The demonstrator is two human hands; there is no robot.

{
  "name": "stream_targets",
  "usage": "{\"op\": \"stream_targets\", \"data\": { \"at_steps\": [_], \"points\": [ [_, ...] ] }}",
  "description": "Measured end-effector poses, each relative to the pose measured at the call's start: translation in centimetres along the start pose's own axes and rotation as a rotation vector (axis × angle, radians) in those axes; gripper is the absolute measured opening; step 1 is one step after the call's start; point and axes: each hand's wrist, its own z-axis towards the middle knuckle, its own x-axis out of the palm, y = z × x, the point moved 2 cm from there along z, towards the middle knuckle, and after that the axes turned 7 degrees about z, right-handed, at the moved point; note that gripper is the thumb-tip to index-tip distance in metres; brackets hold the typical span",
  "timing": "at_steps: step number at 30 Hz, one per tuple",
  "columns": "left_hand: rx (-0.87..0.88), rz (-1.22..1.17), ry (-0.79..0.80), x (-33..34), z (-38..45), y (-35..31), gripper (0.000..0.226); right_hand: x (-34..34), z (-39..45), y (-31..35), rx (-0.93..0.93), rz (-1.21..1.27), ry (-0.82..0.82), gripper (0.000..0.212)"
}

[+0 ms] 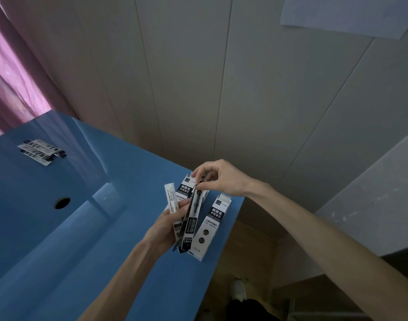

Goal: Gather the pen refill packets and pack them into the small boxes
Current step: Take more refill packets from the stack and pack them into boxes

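Two small boxes (210,224) sit side by side near the desk's (59,262) right edge, with a bundle of packets (186,230) held just left of and above them, a round hole (62,203) toward the desk's middle, and loose packets (42,150) near the far left corner.

The small box (209,224) lying on the blue table (59,239) carries white Chinese print on a dark panel reading 刷题笔 over 中性替芯, and lower down a dark round mark with 0.5. A second box (184,189) behind the hands shows the same 刷题笔 中性替芯 heading. The refill packet (191,224) held between the hands has large white characters along its dark face, too blurred to read, and the print on the packets (42,151) at the far end of the table is too small to make out.
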Motion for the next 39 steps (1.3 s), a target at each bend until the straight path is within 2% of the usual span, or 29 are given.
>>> {"op": "stream_targets", "data": {
  "at_steps": [3, 12, 16, 18, 23, 27, 30, 32, 34, 37, 39],
  "points": [
    [-0.006, -0.026, -0.015, -0.5, 0.1, 0.2, 0.043, 0.2, 0.1, -0.4, 0.002, -0.007, -0.01, 0.01],
    [-0.098, -0.053, -0.064, -0.9, 0.3, -0.1, 0.039, -0.2, -0.1, -0.7, -0.004, 0.026, -0.068, 0.007],
    [-0.104, -0.194, -0.129, -1.5, 0.7, -0.3, 0.032, -0.9, -0.7, -1.2, 0.034, 0.114, -0.123, 0.009],
    [-0.088, -0.292, -0.135, -2.1, 1.2, -0.4, 0.04, -1.6, -1.1, -1.9, 0.061, 0.203, -0.167, 0.012],
    [-0.051, -0.284, -0.189, -3.6, 1.9, 0.2, 0.042, -2.4, -2.8, -3.8, 0.172, 0.484, -0.379, 0.015],
    [-0.026, -0.365, -0.261, -3.3, 2.1, 0.4, 0.023, -2.1, -4.4, -4.8, 0.219, 0.687, -0.603, 0.018],
    [-0.031, -0.437, -0.311, -2.3, 2.3, 0.4, 0.027, -1.4, -5.1, -5.0, 0.166, 0.773, -0.773, 0.015],
    [-0.052, -0.417, -0.29, -1.3, 2.3, 0.4, 0.028, 0.2, -5.4, -4.8, 0.089, 0.708, -0.83, 0.013],
    [-0.078, -0.412, -0.221, -0.2, 2.3, 0.3, 0.033, 2.4, -5.6, -4.5, -0.022, 0.504, -0.82, 0.01],
    [-0.083, -0.424, -0.126, 0.9, 2.4, 0.1, 0.028, 5.6, -6.2, -5.1, -0.222, 0.075, -0.684, 0.009],
    [-0.072, -0.393, -0.1, 1.2, 2.3, -0.2, 0.03, 7.3, -6.7, -6.3, -0.306, -0.145, -0.551, 0.016]
  ]
}}
